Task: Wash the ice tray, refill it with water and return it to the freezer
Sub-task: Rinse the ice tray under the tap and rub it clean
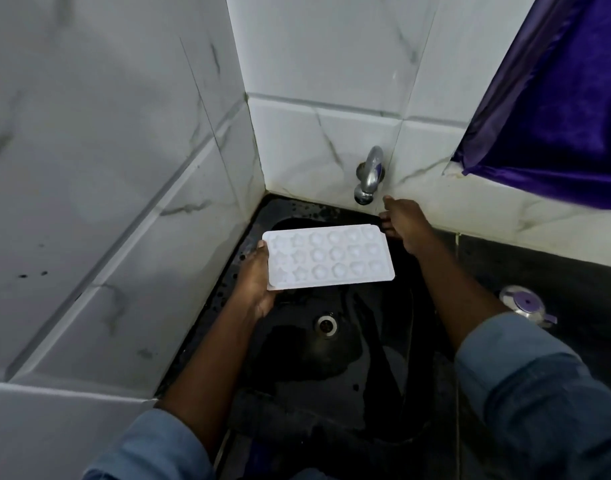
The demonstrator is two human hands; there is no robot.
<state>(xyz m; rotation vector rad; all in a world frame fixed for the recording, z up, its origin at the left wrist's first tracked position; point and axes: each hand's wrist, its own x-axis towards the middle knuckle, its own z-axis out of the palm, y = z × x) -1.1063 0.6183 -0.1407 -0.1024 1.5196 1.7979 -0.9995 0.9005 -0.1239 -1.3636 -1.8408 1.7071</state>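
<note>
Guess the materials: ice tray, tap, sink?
The ice tray looks like plastic: white, matte, a thin moulded sheet with star and round pockets. The tap is metal, probably chromed: silver-grey with soft highlights. The sink is black and glossy where wet; it could be stone or composite, the look leaves that open.

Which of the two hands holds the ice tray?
The left hand grips the ice tray by its short edge; the right hand holds nothing and stretches toward the tap.

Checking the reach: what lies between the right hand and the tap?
Nothing: the head view shows only bare white wall tile between the right hand and the tap.
</note>
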